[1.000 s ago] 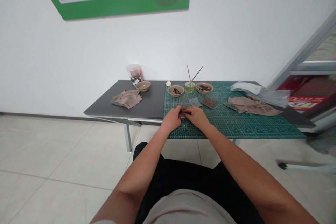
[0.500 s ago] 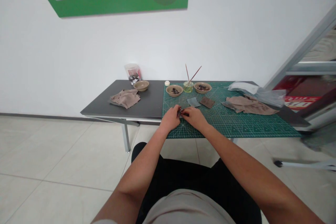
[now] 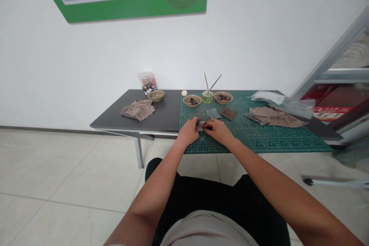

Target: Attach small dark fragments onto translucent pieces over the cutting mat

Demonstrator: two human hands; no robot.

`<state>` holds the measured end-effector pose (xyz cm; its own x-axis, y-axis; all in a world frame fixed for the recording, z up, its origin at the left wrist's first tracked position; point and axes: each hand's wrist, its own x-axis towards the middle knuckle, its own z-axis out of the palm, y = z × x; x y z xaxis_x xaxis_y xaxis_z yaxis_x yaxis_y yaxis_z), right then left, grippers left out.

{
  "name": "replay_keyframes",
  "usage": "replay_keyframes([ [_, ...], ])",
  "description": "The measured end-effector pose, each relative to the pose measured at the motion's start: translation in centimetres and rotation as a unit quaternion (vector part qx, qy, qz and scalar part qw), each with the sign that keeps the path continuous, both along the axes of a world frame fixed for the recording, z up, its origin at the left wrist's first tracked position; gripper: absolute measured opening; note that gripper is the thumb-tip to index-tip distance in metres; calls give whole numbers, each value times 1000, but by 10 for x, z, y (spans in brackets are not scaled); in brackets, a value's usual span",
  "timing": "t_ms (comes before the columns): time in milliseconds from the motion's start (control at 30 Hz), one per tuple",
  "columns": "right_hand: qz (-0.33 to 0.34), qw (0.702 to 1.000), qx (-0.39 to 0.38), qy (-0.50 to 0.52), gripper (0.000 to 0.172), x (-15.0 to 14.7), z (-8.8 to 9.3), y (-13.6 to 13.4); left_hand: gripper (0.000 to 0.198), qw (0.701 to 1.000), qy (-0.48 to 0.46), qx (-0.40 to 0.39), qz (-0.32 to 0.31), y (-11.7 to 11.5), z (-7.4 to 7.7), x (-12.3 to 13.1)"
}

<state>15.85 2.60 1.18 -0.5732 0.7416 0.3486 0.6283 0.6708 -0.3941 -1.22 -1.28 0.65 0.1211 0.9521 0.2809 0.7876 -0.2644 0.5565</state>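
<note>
Above the front part of the green cutting mat (image 3: 259, 138), my two hands are close together. My left hand (image 3: 188, 132) is closed, pinching the left end of a small light-grey sheet (image 3: 201, 125). The fingers of my right hand (image 3: 218, 131) are bent and pressed together on a small dark piece (image 3: 206, 127) at the sheet's right end. Its exact kind is too small to tell. Just beyond my hands lie a grey square sheet (image 3: 213, 113) and a brown square sheet (image 3: 228, 113), side by side on the mat.
Behind stand a bowl of dark pieces (image 3: 192, 101), a glass jar with two thin sticks (image 3: 207, 97), another filled bowl (image 3: 223, 98) and a white cap (image 3: 184, 93). Brown cloths (image 3: 139, 110) lie left and right. A bowl (image 3: 156, 95), plastic tub (image 3: 147, 83) and plastic bag (image 3: 296, 105) are further out.
My right hand has shifted slightly right, away from my left. More of the light-grey sheet now shows between them. The whole view has dipped a little.
</note>
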Motion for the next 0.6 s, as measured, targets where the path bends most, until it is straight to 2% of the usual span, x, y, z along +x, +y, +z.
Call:
replay_keyframes([
  [167,44,999,1,-5,11,-9,0,1,38,1000,1,6,-13,1,1,-3],
  [333,-26,999,18,-7,10,-9,-2,1,39,1000,-1,1,-16,1,2,-3],
  [500,33,999,15,-1,10,-10,-6,1,42,1000,-17,2,-7,0,1,-1],
  [600,6,1000,23,6,10,-11,-7,2,43,1000,-30,-2,-8,-1,1,-2],
])
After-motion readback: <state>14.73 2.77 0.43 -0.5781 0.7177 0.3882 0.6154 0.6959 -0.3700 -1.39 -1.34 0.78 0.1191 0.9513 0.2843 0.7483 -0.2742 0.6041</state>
